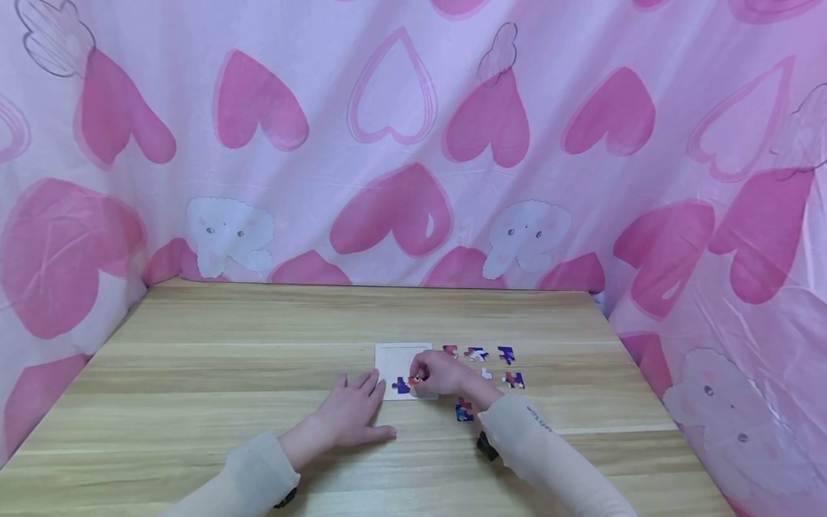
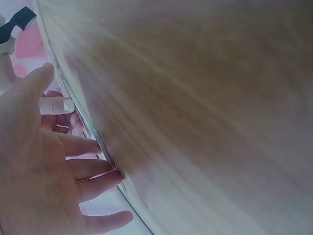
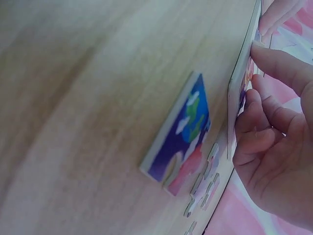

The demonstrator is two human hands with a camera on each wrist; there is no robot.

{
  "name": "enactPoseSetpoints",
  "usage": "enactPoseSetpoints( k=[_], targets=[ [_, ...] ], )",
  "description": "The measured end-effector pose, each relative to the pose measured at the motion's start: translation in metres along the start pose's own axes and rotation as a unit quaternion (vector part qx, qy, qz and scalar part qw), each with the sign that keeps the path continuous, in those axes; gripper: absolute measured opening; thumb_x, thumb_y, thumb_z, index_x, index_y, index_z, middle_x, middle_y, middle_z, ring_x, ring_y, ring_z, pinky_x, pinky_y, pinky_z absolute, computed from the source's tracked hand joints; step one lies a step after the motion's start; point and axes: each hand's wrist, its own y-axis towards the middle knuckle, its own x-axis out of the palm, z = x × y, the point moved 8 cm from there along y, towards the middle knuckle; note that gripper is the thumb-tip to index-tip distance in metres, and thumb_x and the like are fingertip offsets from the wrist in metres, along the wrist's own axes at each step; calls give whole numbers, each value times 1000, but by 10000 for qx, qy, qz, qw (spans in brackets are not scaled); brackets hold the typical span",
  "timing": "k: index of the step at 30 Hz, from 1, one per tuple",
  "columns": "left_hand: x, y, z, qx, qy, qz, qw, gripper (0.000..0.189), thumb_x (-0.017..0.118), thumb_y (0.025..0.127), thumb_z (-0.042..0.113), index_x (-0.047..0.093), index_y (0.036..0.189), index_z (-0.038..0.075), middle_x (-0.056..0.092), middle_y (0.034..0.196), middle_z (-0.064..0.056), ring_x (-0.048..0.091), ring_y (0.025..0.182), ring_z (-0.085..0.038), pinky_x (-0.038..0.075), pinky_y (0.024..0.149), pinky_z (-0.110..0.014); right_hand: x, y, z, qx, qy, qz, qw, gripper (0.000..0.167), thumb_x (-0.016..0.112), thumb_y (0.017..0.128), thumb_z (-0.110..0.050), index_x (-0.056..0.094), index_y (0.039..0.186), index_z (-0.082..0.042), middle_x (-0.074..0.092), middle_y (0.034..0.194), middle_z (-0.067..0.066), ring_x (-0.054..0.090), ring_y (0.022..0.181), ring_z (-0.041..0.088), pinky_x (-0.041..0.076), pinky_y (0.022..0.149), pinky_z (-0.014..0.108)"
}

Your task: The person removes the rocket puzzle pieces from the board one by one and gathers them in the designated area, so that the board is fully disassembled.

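A square white puzzle tray lies on the table in the head view. A purple jigsaw piece sits in its lower part. My right hand reaches over the tray's right side and pinches a red and orange jigsaw piece against the purple one; the fingers partly hide it. In the right wrist view, thumb and forefinger meet at the tray. My left hand rests flat at the tray's left edge with its fingers spread. In the left wrist view, its straight fingertips touch the edge.
Several loose jigsaw pieces, including a purple and red one, lie right of the tray. A blue and green piece lies nearest the right wrist. Behind the wooden table hangs a pink heart-patterned curtain.
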Motion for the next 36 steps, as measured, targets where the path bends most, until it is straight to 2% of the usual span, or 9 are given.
enactPoseSetpoints(
  k=[10,16,29,32,36],
  targets=[
    [2,1,1,96,45,117,9999,84,42,77,67,45,126,-3,38,130,-22,36,119,-33,27,87,-60,1,2,2,68,-69,-7,10000,18,71,72,-14,57,83,-18,52,79,-3,47,74,13,39,67,29],
    [2,1,1,36,46,68,10000,84,42,77,66,44,127,-2,38,131,-21,35,120,-32,27,87,-60,2,2,2,104,-11,-77,9999,18,70,74,-14,58,86,-18,52,79,-2,47,74,14,39,67,28],
    [0,1,1,23,41,27,10000,84,42,78,66,44,127,-2,38,131,-21,35,120,-33,28,87,-60,3,2,-3,-181,4,-118,9998,18,72,72,-12,56,82,-17,52,80,-3,47,75,12,40,67,27],
    [0,1,1,36,65,69,9999,83,42,77,66,45,126,-2,38,131,-21,36,119,-33,28,86,-60,1,1,-5,-251,206,-29,9995,16,69,74,-9,57,81,-16,54,78,-4,49,72,12,42,65,26],
    [0,1,0,38,147,115,9998,83,42,77,67,45,126,-1,39,130,-21,37,118,-32,29,86,-59,-1,-1,-3,-277,737,74,9969,11,65,77,-7,59,80,-15,57,74,-3,52,68,12,43,61,27]
  ],
)
